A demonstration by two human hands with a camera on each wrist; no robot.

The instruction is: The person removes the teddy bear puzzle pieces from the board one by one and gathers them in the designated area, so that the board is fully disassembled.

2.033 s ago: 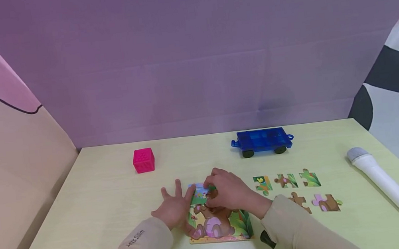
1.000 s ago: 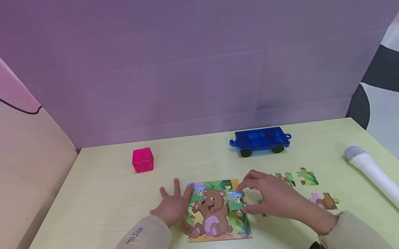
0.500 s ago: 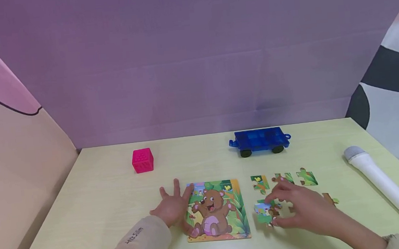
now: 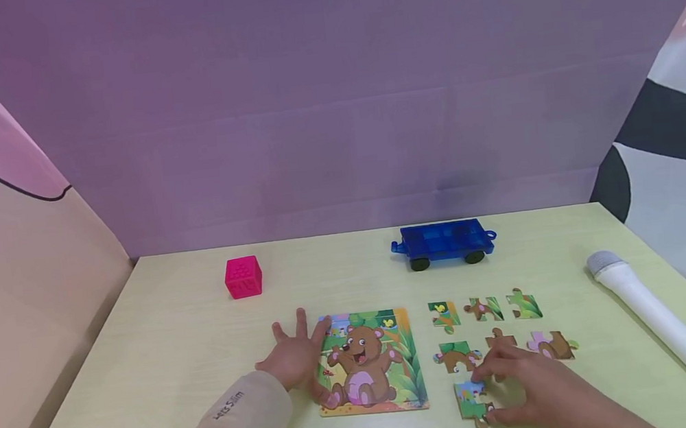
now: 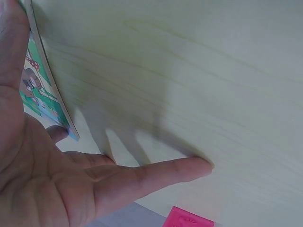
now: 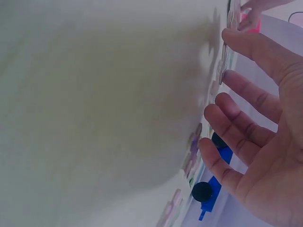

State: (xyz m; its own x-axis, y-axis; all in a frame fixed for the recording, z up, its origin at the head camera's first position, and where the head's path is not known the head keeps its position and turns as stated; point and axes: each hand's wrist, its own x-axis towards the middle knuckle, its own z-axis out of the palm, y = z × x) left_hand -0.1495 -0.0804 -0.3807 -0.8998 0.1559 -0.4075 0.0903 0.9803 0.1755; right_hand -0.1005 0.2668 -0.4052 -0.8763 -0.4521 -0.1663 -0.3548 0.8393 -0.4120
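Observation:
My left hand (image 4: 296, 360) lies with spread fingers at the left edge of the bear puzzle board (image 4: 419, 379), its thumb and a fingertip over the rim. The board shows a smiling brown bear. In the left wrist view, the board's edge (image 5: 52, 85) runs beside the palm. At the right, my right hand (image 4: 530, 389) pinches a blue-and-green puzzle piece (image 4: 471, 401) between thumb and index finger, close over the table. Just behind this piece lies a bear-head piece (image 4: 456, 358). The right wrist view shows the pinched piece (image 6: 223, 64) edge-on, other fingers loosely bent.
Loose puzzle pieces lie right of the board: a bird piece (image 4: 444, 314), a bear-paw piece (image 4: 485, 308), a leaf piece (image 4: 525, 305), a brown piece (image 4: 499, 337) and a pink-and-brown piece (image 4: 553, 345). Farther out are a pink cube (image 4: 244, 277), blue wagon (image 4: 443, 240) and white microphone (image 4: 664, 328).
My right hand has left the board and moved right and toward the front with the blue-and-green piece. The bear-head piece now lies right of the board. My left hand stays put.

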